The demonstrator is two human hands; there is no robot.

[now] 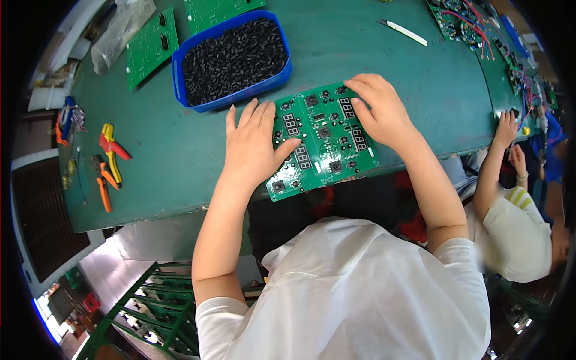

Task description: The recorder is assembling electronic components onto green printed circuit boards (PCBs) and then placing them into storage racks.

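Note:
A green circuit board (pixel 324 144) with black push buttons and several digit displays lies at the table's front edge, slightly turned. My left hand (pixel 252 141) rests along its left side, fingers stretched out flat and the thumb reaching over the board. At the far right corner is my right hand (pixel 383 111), its fingers lightly bent and touching near a black button (pixel 342 90); thumb and forefinger are apart. Whether a small part sits under those fingertips cannot be made out. Beyond the board stands a blue bin (pixel 287 69) full of small black tubular pieces (pixel 234 60).
More green boards (pixel 153 51) and a clear plastic bag (pixel 120 36) lie far left. Red-yellow pliers (pixel 113 150) and orange-handled cutters (pixel 103 180) are at left. A white-handled knife (pixel 408 33) lies far right. Wired boards (pixel 462 27) and a co-worker's hand (pixel 506 129) are further right.

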